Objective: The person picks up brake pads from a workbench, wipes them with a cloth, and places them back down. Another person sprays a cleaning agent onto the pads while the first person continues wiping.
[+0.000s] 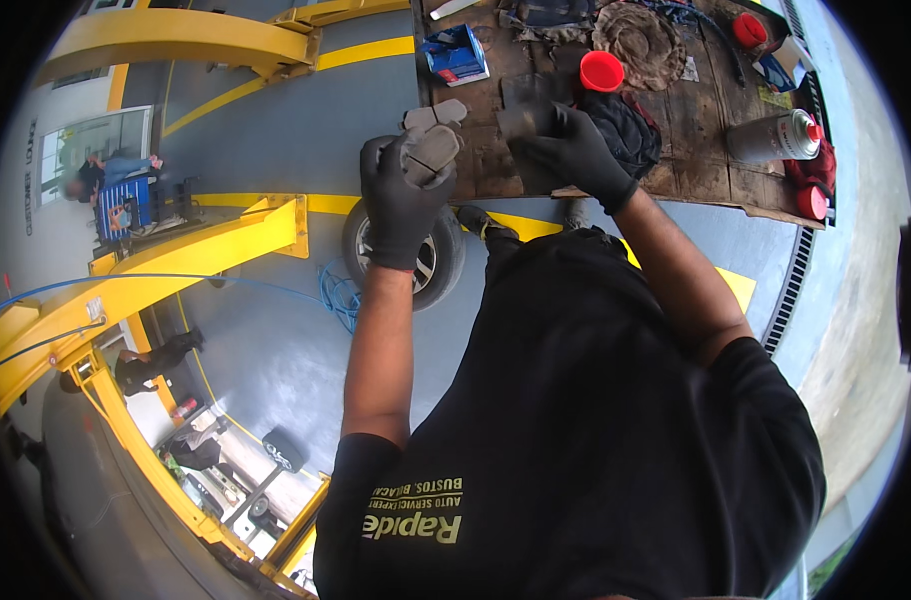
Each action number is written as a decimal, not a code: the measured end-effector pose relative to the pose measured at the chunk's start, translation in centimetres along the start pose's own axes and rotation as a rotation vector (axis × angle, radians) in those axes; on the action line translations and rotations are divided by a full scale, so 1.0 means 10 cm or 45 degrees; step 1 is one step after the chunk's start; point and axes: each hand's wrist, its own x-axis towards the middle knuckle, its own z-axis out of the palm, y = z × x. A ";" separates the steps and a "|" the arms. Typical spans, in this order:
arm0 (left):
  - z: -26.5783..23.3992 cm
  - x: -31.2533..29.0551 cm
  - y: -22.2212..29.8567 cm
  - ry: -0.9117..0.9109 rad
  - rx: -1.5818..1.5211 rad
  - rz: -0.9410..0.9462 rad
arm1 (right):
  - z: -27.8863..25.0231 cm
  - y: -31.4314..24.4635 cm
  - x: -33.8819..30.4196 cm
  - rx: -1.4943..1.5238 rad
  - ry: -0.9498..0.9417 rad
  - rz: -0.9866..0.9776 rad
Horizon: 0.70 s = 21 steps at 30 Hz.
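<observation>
My left hand [404,208], in a black glove, is closed round a grey brake pad [432,152] with a groove across its face. A second brake pad [438,113] shows just beyond it at the table's left edge; whether my fingers touch it I cannot tell. My right hand [588,155], gloved too, pinches a thin dark sheet [518,124] that looks like sandpaper. The two hands are apart, over the near edge of the worn table [481,165]. Another dark piece [532,90] lies flat just past the sheet.
On the table are a blue box [456,55], a red cup [602,71], a dirty rag [640,44], a black cloth bundle [626,132] and a spray can [771,136]. A wheel [441,255] lies on the floor below my left hand. Yellow lift arms [206,240] reach in from the left.
</observation>
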 end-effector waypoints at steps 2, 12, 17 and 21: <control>0.04 0.00 0.03 -0.007 0.011 0.019 | 0.09 -0.20 0.08 0.109 0.004 -0.094; 0.19 -0.02 0.15 -0.051 -0.069 0.007 | 0.30 -0.36 0.24 0.119 0.025 -0.062; 0.24 0.00 0.17 -0.019 -0.035 0.017 | 0.26 -0.28 0.20 0.067 0.109 -0.145; 0.24 0.04 0.20 -0.001 -0.032 0.010 | 0.29 -0.44 0.15 0.093 0.146 -0.072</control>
